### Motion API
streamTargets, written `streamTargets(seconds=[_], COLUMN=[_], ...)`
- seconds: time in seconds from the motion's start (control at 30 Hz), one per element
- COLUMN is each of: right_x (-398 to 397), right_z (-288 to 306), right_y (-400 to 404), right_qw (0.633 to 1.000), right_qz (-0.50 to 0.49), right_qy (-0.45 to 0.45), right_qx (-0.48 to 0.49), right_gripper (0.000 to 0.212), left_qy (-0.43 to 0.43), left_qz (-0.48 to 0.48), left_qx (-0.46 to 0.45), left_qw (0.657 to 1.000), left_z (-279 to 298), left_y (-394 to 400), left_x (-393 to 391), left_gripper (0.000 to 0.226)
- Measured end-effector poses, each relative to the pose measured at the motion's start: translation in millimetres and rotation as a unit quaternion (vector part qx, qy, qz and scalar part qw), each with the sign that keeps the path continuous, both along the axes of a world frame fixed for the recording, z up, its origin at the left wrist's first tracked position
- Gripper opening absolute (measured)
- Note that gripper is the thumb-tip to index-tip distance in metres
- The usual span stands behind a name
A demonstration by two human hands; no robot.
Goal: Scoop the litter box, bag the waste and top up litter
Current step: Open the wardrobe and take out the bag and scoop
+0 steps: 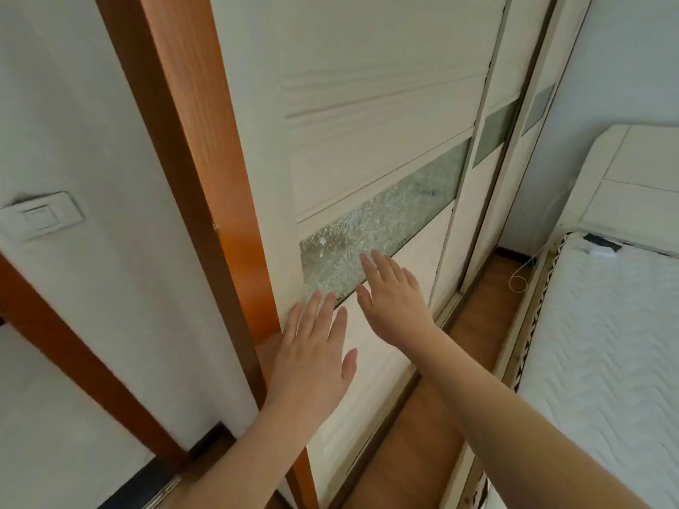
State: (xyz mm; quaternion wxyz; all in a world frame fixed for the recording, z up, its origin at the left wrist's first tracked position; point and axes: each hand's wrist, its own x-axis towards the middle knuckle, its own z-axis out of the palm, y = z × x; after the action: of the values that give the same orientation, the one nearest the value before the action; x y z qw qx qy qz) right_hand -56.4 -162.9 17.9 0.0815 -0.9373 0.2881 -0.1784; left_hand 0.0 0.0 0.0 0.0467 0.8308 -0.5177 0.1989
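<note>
From my remote seat I see a white wall with a light switch (pixel 42 216) far to the left of both hands, and beside it a wooden door frame (pixel 191 148) running down toward the lower edge. My view then reaches the left hand (pixel 312 347), fingers (pixel 312 306) straight and slightly spread, holding nothing; its outer fingers lie over the edge of the door frame while the fingertips reach the white sliding wardrobe door (pixel 367 86). I cannot tell whether the palm presses the panel or only hovers against it. Just above those fingertips sits the frosted glass strip (pixel 367 233) set across the door. Just to the right, the right hand (pixel 395 306) is also flat, fingers straight and close together, its tips lying over the lower edge of the glass strip; it grips nothing. Past the right hand's wrist stands a second wardrobe door (pixel 488 141), and below it a band of wooden floor (pixel 477 317). Furthest right, well apart from both hands, lies a bed with a white quilted mattress (pixel 606 343) and a pale headboard (pixel 632 178). The litter box, scoop and bag appear nowhere in my view.
</note>
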Motion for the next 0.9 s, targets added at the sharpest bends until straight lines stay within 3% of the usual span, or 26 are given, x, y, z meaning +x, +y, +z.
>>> streamTargets(seconds=[0.13, 0.23, 0.4, 0.57, 0.9], right_x=[18.7, 34.8, 56.0, 72.1, 89.3], right_z=[7.3, 11.0, 14.5, 12.4, 4.5], right_y=[-7.5, -4.6, 13.6, 17.9, 0.6], right_qw=[0.973, 0.915, 0.832, 0.794, 0.815], right_qz=[0.09, 0.065, 0.049, 0.029, 0.008], right_qy=[-0.065, -0.151, -0.244, -0.302, -0.299], right_qx=[0.204, 0.368, 0.495, 0.527, 0.496], right_gripper=[0.054, 0.071, 0.093, 0.096, 0.09], left_qy=[-0.02, -0.048, -0.068, -0.053, -0.081], left_qz=[0.039, 0.081, 0.136, 0.194, 0.24], left_qx=[-0.006, -0.026, -0.023, 0.041, 0.072], left_qw=[0.999, 0.995, 0.988, 0.979, 0.965], left_z=[-3.6, -4.4, -13.3, -17.9, -23.0], left_y=[-5.5, -3.1, 2.2, -2.7, -26.5], left_x=[-2.1, -6.3, -13.0, -18.0, -17.5], left_gripper=[0.057, 0.059, 0.063, 0.067, 0.07])
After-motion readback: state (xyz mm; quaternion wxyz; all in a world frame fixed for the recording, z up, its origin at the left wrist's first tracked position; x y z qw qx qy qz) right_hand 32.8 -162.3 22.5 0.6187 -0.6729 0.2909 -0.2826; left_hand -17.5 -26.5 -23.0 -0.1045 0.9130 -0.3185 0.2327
